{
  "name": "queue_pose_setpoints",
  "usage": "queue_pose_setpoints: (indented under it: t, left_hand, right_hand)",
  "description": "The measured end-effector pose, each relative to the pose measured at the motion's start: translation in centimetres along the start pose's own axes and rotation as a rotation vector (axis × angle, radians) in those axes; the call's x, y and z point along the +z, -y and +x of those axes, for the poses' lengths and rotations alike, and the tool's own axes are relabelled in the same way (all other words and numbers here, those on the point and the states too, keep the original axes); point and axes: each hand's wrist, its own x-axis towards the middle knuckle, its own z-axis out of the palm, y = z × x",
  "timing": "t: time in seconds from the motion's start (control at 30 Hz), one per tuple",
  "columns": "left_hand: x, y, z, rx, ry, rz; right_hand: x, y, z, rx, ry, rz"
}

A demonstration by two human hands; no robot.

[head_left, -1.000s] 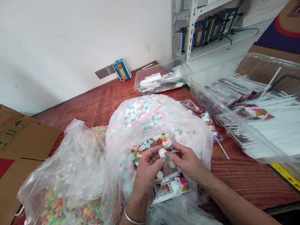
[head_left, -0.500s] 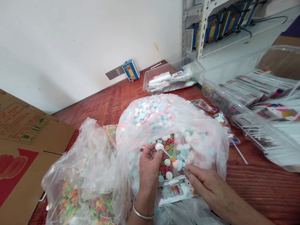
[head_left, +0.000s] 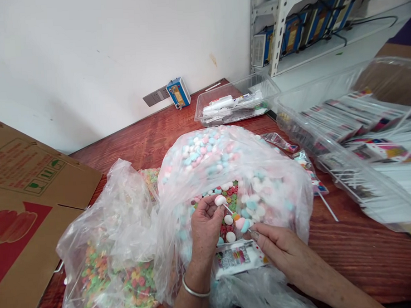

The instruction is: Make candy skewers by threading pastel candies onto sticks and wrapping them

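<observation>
My left hand (head_left: 205,229), with a bangle at the wrist, pinches a white marshmallow (head_left: 220,200) between thumb and fingers. My right hand (head_left: 282,248) grips the lower end of a thin white candy stick (head_left: 229,209). Threaded on that stick are a small orange-green gummy (head_left: 235,216) and a pink and blue marshmallow (head_left: 243,224); its upper end reaches the white marshmallow, though whether it pierces it I cannot tell. Under both hands lie red and green gummy rings (head_left: 232,193) and loose marshmallows. A printed white wrapper (head_left: 239,259) lies just below.
A big clear bag of pastel marshmallows (head_left: 205,149) surrounds the hands, with a bag of gummies (head_left: 119,285) on the left. A cardboard box (head_left: 32,179) stands far left. Clear plastic bins (head_left: 332,173) of sticks and wrappers stand right; a smaller bin (head_left: 237,107) sits behind.
Both hands hold nearly the same pose, the stick still between them. The white marshmallow has tilted slightly in my left fingers. The whole view has shifted a little.
</observation>
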Motion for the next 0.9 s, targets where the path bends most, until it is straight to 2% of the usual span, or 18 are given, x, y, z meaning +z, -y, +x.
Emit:
queue_pose_setpoints:
  t: [0.3,0.5,0.77,0.9]
  left_hand:
    - [-0.2,0.6,0.0,0.080,0.035,0.156]
    - [0.3,0.7,-0.4,0.092,0.010,0.184]
    - [0.6,1.6,-2.5,0.121,0.119,0.149]
    - [0.0,2.0,-4.0,0.268,0.136,0.301]
  right_hand:
    - [0.8,-0.1,0.3,0.031,0.004,0.127]
    - [1.2,0.1,0.6,0.026,-0.040,0.048]
    - [0.9,-0.9,0.9,0.000,-0.078,-0.092]
    - [1.2,-2.4,1.5,-0.078,-0.114,-0.166]
